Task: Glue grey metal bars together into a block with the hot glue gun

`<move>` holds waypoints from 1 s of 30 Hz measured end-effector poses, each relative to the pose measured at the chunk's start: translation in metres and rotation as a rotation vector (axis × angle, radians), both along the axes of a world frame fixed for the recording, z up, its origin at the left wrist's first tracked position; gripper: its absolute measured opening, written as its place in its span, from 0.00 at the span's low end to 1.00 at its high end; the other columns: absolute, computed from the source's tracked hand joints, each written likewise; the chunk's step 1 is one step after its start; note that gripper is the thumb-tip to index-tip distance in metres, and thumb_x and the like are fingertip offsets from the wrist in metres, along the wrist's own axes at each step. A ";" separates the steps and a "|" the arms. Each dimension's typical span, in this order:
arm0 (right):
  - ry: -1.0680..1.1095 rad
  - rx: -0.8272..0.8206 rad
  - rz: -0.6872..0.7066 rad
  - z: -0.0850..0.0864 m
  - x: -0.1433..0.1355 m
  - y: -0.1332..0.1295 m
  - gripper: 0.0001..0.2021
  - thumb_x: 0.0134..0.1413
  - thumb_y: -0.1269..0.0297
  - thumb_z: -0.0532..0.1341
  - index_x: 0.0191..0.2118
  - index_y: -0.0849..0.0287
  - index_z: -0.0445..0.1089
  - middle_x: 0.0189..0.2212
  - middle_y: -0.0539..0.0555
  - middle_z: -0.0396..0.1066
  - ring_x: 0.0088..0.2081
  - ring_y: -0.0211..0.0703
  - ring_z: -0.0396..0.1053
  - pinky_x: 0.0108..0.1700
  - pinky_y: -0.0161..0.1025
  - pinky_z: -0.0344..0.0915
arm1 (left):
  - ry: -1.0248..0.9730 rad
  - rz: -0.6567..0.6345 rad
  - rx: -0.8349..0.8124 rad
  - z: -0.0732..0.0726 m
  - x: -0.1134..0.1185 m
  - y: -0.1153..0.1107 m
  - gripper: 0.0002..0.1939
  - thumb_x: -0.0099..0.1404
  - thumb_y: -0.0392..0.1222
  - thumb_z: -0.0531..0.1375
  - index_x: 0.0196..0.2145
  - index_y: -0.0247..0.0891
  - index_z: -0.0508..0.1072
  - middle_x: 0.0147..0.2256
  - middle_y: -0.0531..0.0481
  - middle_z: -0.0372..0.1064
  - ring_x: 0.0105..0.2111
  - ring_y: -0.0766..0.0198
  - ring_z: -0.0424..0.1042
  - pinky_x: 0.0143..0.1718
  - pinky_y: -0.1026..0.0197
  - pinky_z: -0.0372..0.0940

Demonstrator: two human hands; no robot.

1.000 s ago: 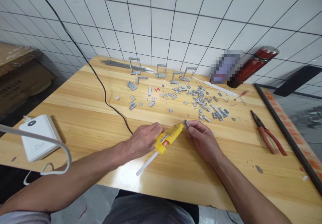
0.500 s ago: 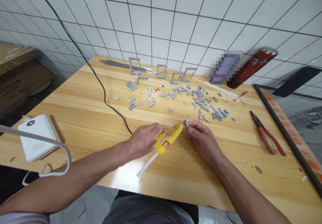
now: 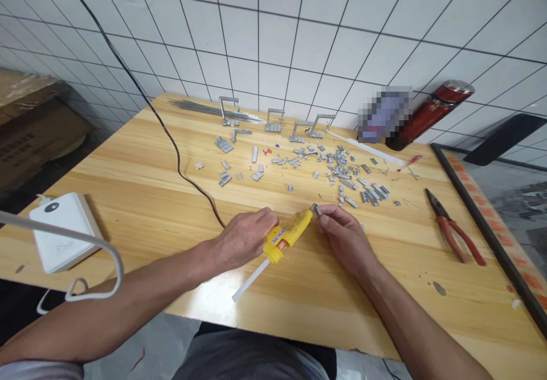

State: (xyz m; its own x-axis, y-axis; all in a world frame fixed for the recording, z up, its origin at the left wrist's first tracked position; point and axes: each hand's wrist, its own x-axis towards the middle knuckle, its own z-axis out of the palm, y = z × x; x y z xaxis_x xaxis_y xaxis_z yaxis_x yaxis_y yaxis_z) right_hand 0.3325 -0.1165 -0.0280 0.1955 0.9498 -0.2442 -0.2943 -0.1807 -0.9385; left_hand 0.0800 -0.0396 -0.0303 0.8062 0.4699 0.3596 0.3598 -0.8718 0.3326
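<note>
My left hand (image 3: pixel 248 235) is closed around the handle of a yellow hot glue gun (image 3: pixel 290 233). A white glue stick (image 3: pixel 252 280) juts from its rear toward me. The nozzle points away to the right and meets a small grey metal piece (image 3: pixel 317 210), pinched between the thumb and fingers of my right hand (image 3: pixel 342 232). Whether the nozzle touches the piece or only hovers at it, I cannot tell. Beyond my hands lie many loose grey metal pieces (image 3: pixel 339 166). Several small bracket-shaped assemblies (image 3: pixel 273 121) stand near the wall.
Red-handled pliers (image 3: pixel 453 226) lie at the right, by a dark-edged frame (image 3: pixel 482 223). A white power bank (image 3: pixel 64 232) with a cable sits at the left. A black cord (image 3: pixel 171 141) crosses the table. Thin metal rods (image 3: pixel 213 112) and a red flask (image 3: pixel 431 115) are along the wall.
Almost nothing differs. Both hands, the glue gun and the metal piece keep their places; the view has shifted very slightly.
</note>
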 end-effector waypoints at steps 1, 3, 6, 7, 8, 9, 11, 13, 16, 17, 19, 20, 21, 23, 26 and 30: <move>-0.003 -0.001 -0.002 0.000 0.000 0.000 0.17 0.40 0.48 0.80 0.35 0.49 0.84 0.30 0.48 0.76 0.31 0.38 0.59 0.37 0.39 0.58 | -0.014 -0.003 0.008 0.000 0.000 0.000 0.02 0.73 0.38 0.54 0.40 0.39 0.66 0.34 0.50 0.72 0.31 0.62 0.74 0.30 0.62 0.67; -0.005 -0.001 -0.002 0.000 0.000 0.000 0.17 0.40 0.48 0.80 0.35 0.49 0.83 0.30 0.48 0.76 0.31 0.38 0.59 0.38 0.39 0.58 | -0.032 -0.010 0.013 0.000 0.000 -0.001 0.02 0.73 0.37 0.54 0.40 0.39 0.66 0.33 0.51 0.72 0.30 0.63 0.74 0.31 0.63 0.67; -0.003 0.003 -0.003 0.001 -0.001 0.000 0.17 0.40 0.49 0.80 0.35 0.49 0.83 0.30 0.48 0.76 0.31 0.39 0.59 0.39 0.39 0.58 | -0.013 -0.006 -0.001 -0.001 -0.001 -0.001 0.03 0.74 0.38 0.54 0.40 0.40 0.66 0.33 0.50 0.72 0.31 0.63 0.74 0.31 0.63 0.67; -0.005 0.001 -0.005 0.001 -0.001 0.000 0.17 0.40 0.49 0.80 0.35 0.49 0.83 0.30 0.48 0.76 0.31 0.38 0.59 0.38 0.39 0.58 | -0.001 -0.005 -0.008 -0.002 -0.001 -0.001 0.03 0.74 0.38 0.54 0.40 0.39 0.66 0.34 0.50 0.72 0.31 0.62 0.74 0.31 0.63 0.67; -0.008 -0.001 -0.006 0.000 -0.001 0.000 0.17 0.40 0.49 0.80 0.35 0.49 0.83 0.30 0.48 0.76 0.31 0.38 0.59 0.38 0.39 0.58 | 0.010 -0.004 -0.016 -0.002 -0.001 -0.001 0.03 0.74 0.38 0.54 0.40 0.39 0.66 0.34 0.50 0.72 0.31 0.62 0.74 0.31 0.62 0.67; -0.011 -0.004 -0.007 0.000 -0.001 0.000 0.17 0.40 0.49 0.80 0.35 0.50 0.83 0.30 0.48 0.76 0.31 0.38 0.58 0.37 0.39 0.57 | 0.021 -0.003 -0.024 -0.002 -0.002 -0.001 0.03 0.74 0.38 0.54 0.40 0.39 0.67 0.34 0.50 0.72 0.32 0.62 0.74 0.32 0.62 0.67; -0.015 -0.008 -0.005 0.000 0.000 0.000 0.17 0.40 0.48 0.80 0.35 0.50 0.83 0.30 0.48 0.75 0.30 0.38 0.57 0.36 0.39 0.56 | 0.040 0.000 -0.037 -0.003 -0.002 -0.001 0.02 0.74 0.38 0.54 0.40 0.39 0.67 0.34 0.50 0.72 0.32 0.61 0.74 0.32 0.62 0.67; -0.012 -0.002 -0.001 0.000 0.000 0.000 0.17 0.40 0.48 0.80 0.35 0.50 0.83 0.30 0.48 0.75 0.31 0.38 0.58 0.36 0.39 0.56 | 0.061 0.009 -0.044 -0.003 -0.001 -0.001 0.02 0.73 0.37 0.55 0.40 0.40 0.67 0.34 0.50 0.72 0.32 0.62 0.74 0.32 0.62 0.67; -0.009 0.005 0.005 0.001 0.000 0.000 0.17 0.41 0.48 0.80 0.35 0.49 0.83 0.29 0.48 0.74 0.31 0.39 0.59 0.37 0.39 0.58 | 0.055 0.012 -0.030 -0.002 0.000 0.000 0.02 0.73 0.37 0.55 0.40 0.39 0.67 0.34 0.50 0.72 0.32 0.62 0.74 0.32 0.62 0.67; -0.010 0.005 0.005 0.001 0.000 0.000 0.17 0.41 0.48 0.80 0.36 0.49 0.83 0.29 0.48 0.75 0.31 0.39 0.59 0.38 0.39 0.58 | 0.046 0.010 -0.024 -0.002 0.000 0.000 0.02 0.73 0.38 0.55 0.39 0.39 0.67 0.34 0.50 0.72 0.32 0.62 0.74 0.31 0.62 0.67; -0.016 0.004 0.004 0.001 0.000 0.000 0.16 0.41 0.49 0.80 0.36 0.49 0.83 0.31 0.49 0.76 0.31 0.39 0.60 0.37 0.39 0.58 | 0.032 0.004 -0.019 -0.002 0.000 -0.001 0.03 0.73 0.38 0.55 0.39 0.39 0.67 0.34 0.49 0.72 0.32 0.61 0.74 0.31 0.62 0.67; -0.017 0.003 0.003 0.000 0.000 0.000 0.16 0.41 0.49 0.80 0.35 0.49 0.83 0.31 0.49 0.76 0.31 0.39 0.60 0.37 0.39 0.58 | 0.030 0.006 -0.020 -0.002 0.000 -0.001 0.04 0.73 0.38 0.55 0.39 0.39 0.67 0.34 0.49 0.72 0.32 0.61 0.74 0.31 0.62 0.67; -0.017 0.003 0.002 0.000 0.001 0.000 0.16 0.41 0.49 0.80 0.35 0.49 0.83 0.31 0.49 0.77 0.31 0.39 0.60 0.37 0.39 0.58 | 0.031 0.009 -0.023 -0.001 0.000 -0.001 0.04 0.73 0.38 0.55 0.39 0.39 0.67 0.34 0.49 0.72 0.32 0.61 0.74 0.31 0.62 0.67; -0.015 0.004 0.004 -0.001 0.001 0.000 0.16 0.41 0.49 0.80 0.35 0.49 0.83 0.31 0.49 0.76 0.31 0.39 0.60 0.37 0.39 0.58 | 0.042 0.018 -0.031 -0.001 -0.001 -0.001 0.03 0.73 0.38 0.55 0.39 0.39 0.67 0.34 0.50 0.72 0.32 0.62 0.74 0.31 0.62 0.67; -0.014 0.009 0.006 -0.001 0.001 0.000 0.16 0.42 0.49 0.80 0.36 0.49 0.83 0.30 0.48 0.75 0.32 0.39 0.60 0.38 0.39 0.58 | 0.066 0.023 -0.044 -0.001 -0.001 -0.001 0.02 0.73 0.39 0.56 0.39 0.40 0.67 0.34 0.50 0.72 0.32 0.62 0.74 0.32 0.62 0.67; -0.008 0.018 0.009 0.000 0.000 -0.001 0.15 0.43 0.49 0.80 0.36 0.49 0.83 0.27 0.47 0.72 0.32 0.39 0.60 0.39 0.38 0.59 | 0.076 0.020 -0.048 -0.002 -0.001 -0.001 0.02 0.72 0.38 0.56 0.39 0.39 0.67 0.34 0.50 0.71 0.33 0.61 0.74 0.32 0.62 0.67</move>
